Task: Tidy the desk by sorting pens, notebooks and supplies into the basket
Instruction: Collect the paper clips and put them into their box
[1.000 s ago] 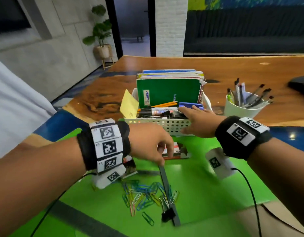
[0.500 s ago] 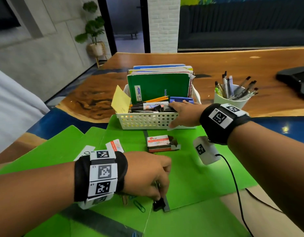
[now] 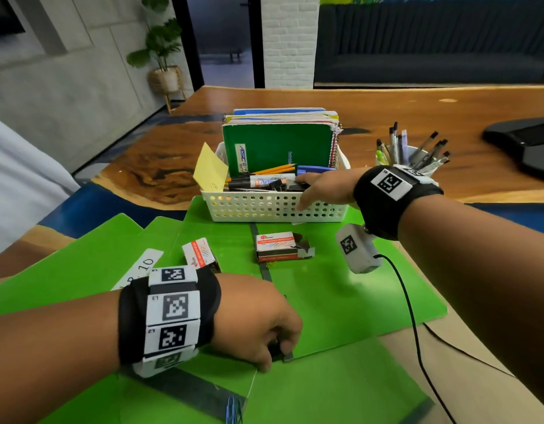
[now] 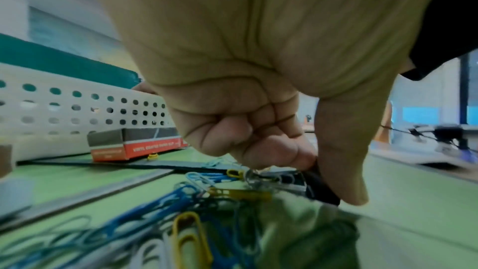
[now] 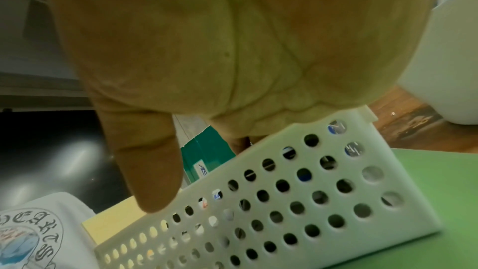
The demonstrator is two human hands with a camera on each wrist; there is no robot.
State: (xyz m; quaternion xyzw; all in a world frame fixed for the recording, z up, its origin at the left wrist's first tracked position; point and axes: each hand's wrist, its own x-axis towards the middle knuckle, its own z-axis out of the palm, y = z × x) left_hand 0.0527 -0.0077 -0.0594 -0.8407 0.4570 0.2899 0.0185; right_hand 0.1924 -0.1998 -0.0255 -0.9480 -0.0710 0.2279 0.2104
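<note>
A white perforated basket [image 3: 249, 209] holds upright notebooks, the front one green [image 3: 279, 145], plus markers and pencils. My right hand [image 3: 304, 192] lies over its front right rim: straight fingers reach in over the contents and the thumb [image 5: 152, 171] lies flat on the outer wall [image 5: 297, 201]. My left hand [image 3: 279, 351] is low and near me, on a green folder [image 3: 341, 295]. Its thumb and fingers pinch a black binder clip [image 4: 323, 189] that sits on the folder's edge. Several coloured paper clips [image 4: 168, 201] lie loose under that wrist.
An open red and white paper-clip box [image 3: 276, 246] lies in front of the basket, and a second small box [image 3: 198, 252] lies further left. A white cup of pens [image 3: 411, 157] stands right of the basket. A black cable [image 3: 411, 316] trails from my right wrist.
My left hand has come back toward me along the dark strip and taken hold of the binder clip. The right hand has stayed on the basket.
</note>
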